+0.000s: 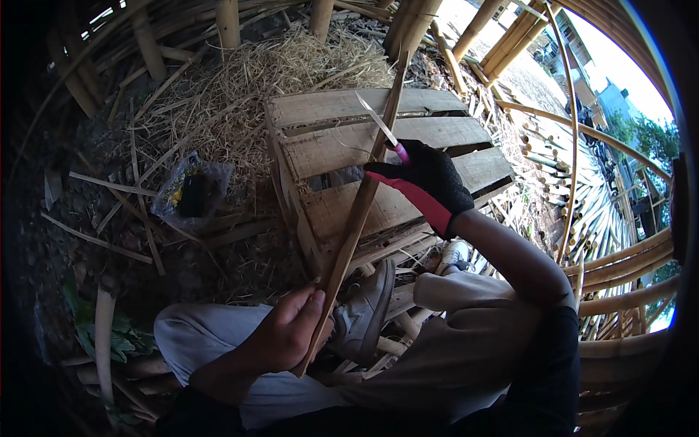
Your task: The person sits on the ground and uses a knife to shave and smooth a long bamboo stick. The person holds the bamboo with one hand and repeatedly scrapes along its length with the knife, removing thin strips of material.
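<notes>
A long split bamboo strip (353,226) runs slantwise from my lap up past the far edge of a slatted wooden crate (437,135). Bare, my left hand (287,331) is closed around the strip near its lower end, thumb on top. My right hand (429,178), in a black and pink glove, grips a knife (378,120) by its pink-purple handle. The pale blade points up and left, alongside the strip's upper part. Gloved fingers also touch the strip just below the handle. A thin curled shaving (355,149) shows beside the strip, above the crate slats.
A clear plastic bag (193,193) with dark and yellow contents lies on the ground at left. Straw shavings (291,69) are heaped behind the crate. Cut bamboo pieces (561,175) and upright poles stand at right. My shoe (364,313) is close to the crate's near side.
</notes>
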`<move>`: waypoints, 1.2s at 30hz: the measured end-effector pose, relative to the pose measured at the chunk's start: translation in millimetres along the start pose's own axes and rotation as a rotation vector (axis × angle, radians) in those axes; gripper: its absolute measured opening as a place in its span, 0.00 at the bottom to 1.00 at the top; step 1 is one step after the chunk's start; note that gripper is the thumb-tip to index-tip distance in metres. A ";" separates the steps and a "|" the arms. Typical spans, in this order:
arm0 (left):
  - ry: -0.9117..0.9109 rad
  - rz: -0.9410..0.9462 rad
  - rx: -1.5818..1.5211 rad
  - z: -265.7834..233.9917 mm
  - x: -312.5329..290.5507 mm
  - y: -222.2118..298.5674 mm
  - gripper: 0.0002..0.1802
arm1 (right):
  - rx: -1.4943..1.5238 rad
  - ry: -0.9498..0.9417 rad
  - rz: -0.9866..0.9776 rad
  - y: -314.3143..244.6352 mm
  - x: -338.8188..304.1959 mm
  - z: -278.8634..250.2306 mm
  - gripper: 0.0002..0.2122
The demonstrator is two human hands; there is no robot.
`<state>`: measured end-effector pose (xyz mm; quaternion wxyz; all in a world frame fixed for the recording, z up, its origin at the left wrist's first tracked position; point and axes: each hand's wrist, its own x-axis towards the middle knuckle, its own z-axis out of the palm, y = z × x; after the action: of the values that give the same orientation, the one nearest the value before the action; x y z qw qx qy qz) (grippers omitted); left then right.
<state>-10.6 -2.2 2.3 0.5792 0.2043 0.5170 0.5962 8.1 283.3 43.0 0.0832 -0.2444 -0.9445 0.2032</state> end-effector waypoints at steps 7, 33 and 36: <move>-0.004 -0.075 -0.274 -2.6 -1.3 -2.1 0.18 | -0.050 -0.143 0.011 -15.6 -15.7 -8.6 0.29; -0.046 -0.096 -0.234 -4.9 6.0 -5.6 0.21 | 0.641 -0.846 0.119 -14.3 -57.6 24.1 0.20; 0.066 -0.174 -0.283 -10.2 13.0 -0.2 0.22 | 0.713 -0.816 0.093 -8.1 -67.9 35.7 0.18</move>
<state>-22.2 5.6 -6.3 0.6345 0.0555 0.4622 0.6170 54.4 231.0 10.3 -0.2216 -0.1436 -0.7607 0.5929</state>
